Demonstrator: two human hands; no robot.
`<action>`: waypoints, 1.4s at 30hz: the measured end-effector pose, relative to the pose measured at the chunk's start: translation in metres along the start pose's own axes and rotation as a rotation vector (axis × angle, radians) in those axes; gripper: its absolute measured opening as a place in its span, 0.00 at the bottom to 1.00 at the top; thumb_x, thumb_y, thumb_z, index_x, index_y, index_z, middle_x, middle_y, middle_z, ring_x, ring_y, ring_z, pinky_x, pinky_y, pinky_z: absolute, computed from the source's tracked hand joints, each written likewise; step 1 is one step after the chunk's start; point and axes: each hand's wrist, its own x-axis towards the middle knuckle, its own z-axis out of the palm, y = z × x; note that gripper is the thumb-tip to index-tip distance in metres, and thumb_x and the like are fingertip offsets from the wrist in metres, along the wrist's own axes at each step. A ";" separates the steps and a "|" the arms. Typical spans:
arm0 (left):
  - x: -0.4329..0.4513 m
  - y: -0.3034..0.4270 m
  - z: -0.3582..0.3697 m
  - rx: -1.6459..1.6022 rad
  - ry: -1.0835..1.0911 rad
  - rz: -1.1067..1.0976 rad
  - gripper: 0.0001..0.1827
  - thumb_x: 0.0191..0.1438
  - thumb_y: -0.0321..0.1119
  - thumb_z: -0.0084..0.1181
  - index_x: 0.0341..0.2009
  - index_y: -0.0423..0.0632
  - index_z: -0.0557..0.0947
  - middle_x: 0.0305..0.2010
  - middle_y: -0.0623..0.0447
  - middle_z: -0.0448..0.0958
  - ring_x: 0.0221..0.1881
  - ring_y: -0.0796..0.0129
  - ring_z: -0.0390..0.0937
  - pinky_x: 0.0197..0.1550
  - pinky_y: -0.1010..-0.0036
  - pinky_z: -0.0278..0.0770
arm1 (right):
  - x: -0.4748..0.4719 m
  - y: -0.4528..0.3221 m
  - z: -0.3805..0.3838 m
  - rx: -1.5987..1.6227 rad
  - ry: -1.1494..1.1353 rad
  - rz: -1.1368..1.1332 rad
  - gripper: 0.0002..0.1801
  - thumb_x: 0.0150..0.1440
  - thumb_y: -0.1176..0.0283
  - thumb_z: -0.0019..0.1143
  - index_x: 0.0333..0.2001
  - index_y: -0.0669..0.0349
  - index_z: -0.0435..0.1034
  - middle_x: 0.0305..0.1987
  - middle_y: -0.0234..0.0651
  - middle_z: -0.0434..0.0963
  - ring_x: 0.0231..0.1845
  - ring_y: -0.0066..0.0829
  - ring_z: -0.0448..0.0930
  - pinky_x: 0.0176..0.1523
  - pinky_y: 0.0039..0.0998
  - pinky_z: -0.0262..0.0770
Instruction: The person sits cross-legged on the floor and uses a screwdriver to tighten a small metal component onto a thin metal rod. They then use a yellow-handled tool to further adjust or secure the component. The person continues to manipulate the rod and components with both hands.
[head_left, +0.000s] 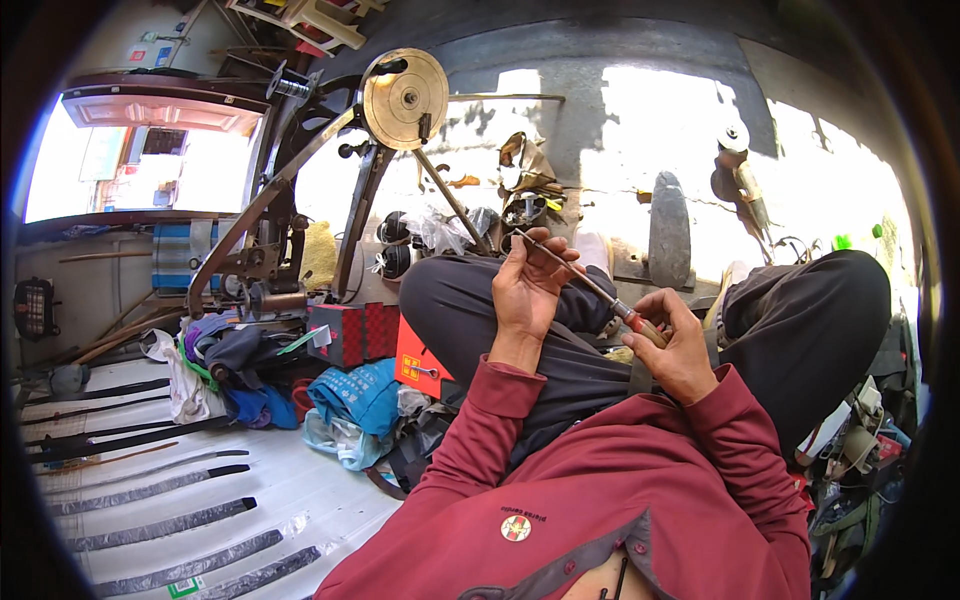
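Observation:
My right hand (671, 341) grips the red and wooden handle of a screwdriver-like tool (600, 290) between thumb and fingers. Its long thin metal shaft slants up to the left, across the fingers of my left hand (531, 281). That palm is turned up with the fingers curled, and the thumb is near the shaft's tip. Whether the left fingers pinch the shaft or only support it is unclear. Both hands are above my lap, between my bent knees in dark trousers (465, 300).
Ahead stands a hand-cranked machine with a brass-coloured wheel (405, 97). A grey whetstone-like block (670, 229) and an angle grinder (739, 180) lie on the floor. Boxes (345, 334) and bags (356, 397) are at left, beside a white surface (277, 480) bearing several wrapped strips. Clutter (855, 457) lies right.

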 end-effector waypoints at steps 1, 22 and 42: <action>0.000 0.000 0.000 -0.002 -0.012 -0.005 0.20 0.73 0.49 0.47 0.51 0.46 0.83 0.43 0.46 0.86 0.47 0.51 0.85 0.52 0.49 0.83 | 0.000 0.000 0.000 -0.002 0.000 -0.001 0.18 0.51 0.80 0.71 0.44 0.64 0.71 0.37 0.34 0.81 0.37 0.22 0.80 0.46 0.26 0.78; 0.002 -0.003 -0.003 -0.001 -0.059 -0.002 0.18 0.74 0.45 0.46 0.47 0.46 0.81 0.42 0.45 0.84 0.44 0.53 0.85 0.49 0.52 0.85 | -0.002 0.007 -0.003 0.024 -0.066 0.001 0.17 0.60 0.75 0.68 0.51 0.66 0.72 0.40 0.36 0.83 0.39 0.21 0.82 0.45 0.25 0.79; 0.000 -0.002 -0.001 0.017 -0.069 0.006 0.17 0.74 0.45 0.47 0.48 0.45 0.81 0.42 0.45 0.84 0.45 0.52 0.85 0.50 0.51 0.85 | 0.001 0.007 -0.010 0.333 -0.145 0.210 0.13 0.64 0.69 0.65 0.46 0.69 0.74 0.37 0.31 0.80 0.36 0.17 0.79 0.40 0.22 0.76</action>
